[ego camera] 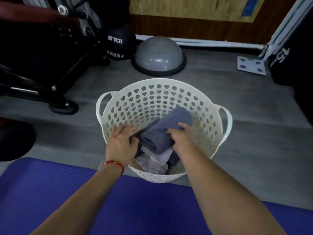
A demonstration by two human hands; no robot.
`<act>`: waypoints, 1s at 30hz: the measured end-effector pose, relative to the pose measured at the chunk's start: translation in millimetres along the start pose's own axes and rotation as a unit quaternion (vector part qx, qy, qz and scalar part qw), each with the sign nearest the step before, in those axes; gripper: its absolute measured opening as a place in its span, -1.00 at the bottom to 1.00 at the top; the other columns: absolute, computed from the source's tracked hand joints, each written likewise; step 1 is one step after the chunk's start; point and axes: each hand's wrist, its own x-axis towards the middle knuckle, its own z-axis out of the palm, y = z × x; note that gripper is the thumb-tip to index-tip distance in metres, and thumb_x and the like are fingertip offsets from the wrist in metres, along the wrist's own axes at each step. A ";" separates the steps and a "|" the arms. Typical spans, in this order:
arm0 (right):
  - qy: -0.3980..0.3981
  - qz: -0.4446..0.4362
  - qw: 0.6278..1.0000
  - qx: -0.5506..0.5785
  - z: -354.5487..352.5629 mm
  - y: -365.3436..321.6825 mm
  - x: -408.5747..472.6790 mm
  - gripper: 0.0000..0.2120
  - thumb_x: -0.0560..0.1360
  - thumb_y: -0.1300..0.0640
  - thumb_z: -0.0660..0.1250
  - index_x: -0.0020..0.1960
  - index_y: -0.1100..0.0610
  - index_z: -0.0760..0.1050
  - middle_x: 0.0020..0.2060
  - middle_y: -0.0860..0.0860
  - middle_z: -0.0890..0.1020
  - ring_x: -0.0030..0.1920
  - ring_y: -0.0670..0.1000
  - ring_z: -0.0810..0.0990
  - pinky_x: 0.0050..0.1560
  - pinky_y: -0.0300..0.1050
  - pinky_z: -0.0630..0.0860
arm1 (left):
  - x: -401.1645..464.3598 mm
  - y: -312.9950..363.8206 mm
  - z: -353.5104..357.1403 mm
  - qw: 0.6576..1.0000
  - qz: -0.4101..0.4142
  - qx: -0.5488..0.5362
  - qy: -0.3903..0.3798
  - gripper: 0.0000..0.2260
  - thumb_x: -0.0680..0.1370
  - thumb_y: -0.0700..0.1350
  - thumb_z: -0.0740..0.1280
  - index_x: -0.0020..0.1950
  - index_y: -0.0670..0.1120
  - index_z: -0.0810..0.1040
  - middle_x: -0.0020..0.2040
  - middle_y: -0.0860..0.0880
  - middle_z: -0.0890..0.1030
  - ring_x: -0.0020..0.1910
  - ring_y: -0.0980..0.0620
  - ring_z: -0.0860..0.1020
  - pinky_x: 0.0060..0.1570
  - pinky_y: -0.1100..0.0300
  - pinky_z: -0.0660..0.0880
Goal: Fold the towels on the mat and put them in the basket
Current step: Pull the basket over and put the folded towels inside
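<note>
- Two bare arms reach from the purple exercise mat, which fills the near foreground with no towels showing on the stretch in view, so the task looks close to its end.
- Grey floor lies open to the right of the basket and between it and the grey half-dome balance trainer; the black machine frame crowds the left, so the arms are best drawn back toward the mat.
- White laundry basket, its wall pierced with heart-shaped holes, stands on the floor with its near rim touching the mat's edge.
- Folded blue-grey towel sits on top of the pile inside, slanting up toward the far right wall, above paler folded towels and a dark one.
- Right hand curls over the blue-grey towel and grips it; better to press it flat before letting go, so the fold keeps.
- Left hand holds the dark edge at the pile's left side between thumb and fingers, steadying the stack; both hands should clear the rim on lifting out.
</note>
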 end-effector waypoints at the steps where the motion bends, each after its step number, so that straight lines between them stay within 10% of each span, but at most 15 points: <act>1: 0.018 0.047 0.998 0.025 -1.1 5.5 8.1 -0.78 0.58 0.35 0.28 0.08 0.04 0.45 -0.10 0.09 0.55 -0.17 0.11 0.53 -0.27 -0.04 0.47 | -2.8 -2.4 6.1 0.999 -0.013 0.040 -0.007 -0.70 0.50 -0.10 0.34 0.22 0.04 0.61 0.35 -0.04 0.55 0.41 -0.19 0.41 0.42 -0.17 0.35; 8: 0.062 -0.030 0.997 0.016 10.7 69.6 51.6 -0.43 0.39 0.49 0.44 0.12 -0.11 0.43 0.28 0.19 0.55 0.22 0.23 0.59 0.18 0.22 0.61 | -2.9 9.6 6.9 0.994 -0.047 0.092 -0.018 -0.67 0.47 0.01 0.30 0.22 0.07 0.61 0.33 0.00 0.58 0.33 -0.12 0.50 0.26 -0.13 0.46; 12: 0.057 0.005 0.998 0.006 5.0 72.1 54.1 -0.41 0.46 0.49 0.40 0.36 0.07 0.37 0.26 0.10 0.50 0.19 0.16 0.55 0.15 0.10 0.57 | -1.4 15.8 7.3 0.994 -0.043 0.095 -0.025 -0.67 0.45 -0.03 0.34 0.21 0.08 0.63 0.30 0.03 0.60 0.33 -0.09 0.50 0.25 -0.13 0.48; 19: 0.060 0.078 0.986 -0.138 -9.9 103.1 52.5 -0.36 0.36 0.37 0.49 0.16 -0.18 0.28 0.23 0.16 0.51 0.14 0.23 0.57 0.22 0.23 0.58 | 4.0 31.8 15.5 0.994 -0.050 0.096 -0.003 -0.67 0.44 -0.06 0.34 0.19 0.03 0.64 0.21 0.02 0.63 0.22 -0.08 0.52 0.14 -0.07 0.49; 23: 0.063 0.061 0.980 -0.181 -12.6 104.2 45.5 -0.40 0.39 0.32 0.55 0.23 0.00 0.28 0.16 0.11 0.48 0.12 0.19 0.54 0.24 0.11 0.54 | -1.9 29.6 13.9 0.995 -0.045 0.092 -0.004 -0.66 0.44 -0.05 0.27 0.18 0.02 0.64 0.22 0.02 0.63 0.22 -0.06 0.52 0.16 -0.07 0.50; 30: 0.049 0.024 0.896 -0.441 -7.5 79.3 41.1 -0.42 0.42 0.06 0.58 0.28 0.21 0.38 0.20 0.21 0.53 0.26 0.25 0.57 0.16 0.01 0.56 | -7.0 23.0 9.8 0.994 -0.050 0.094 -0.005 -0.68 0.44 -0.08 0.29 0.17 0.01 0.64 0.17 0.01 0.64 0.16 -0.08 0.54 0.13 -0.06 0.49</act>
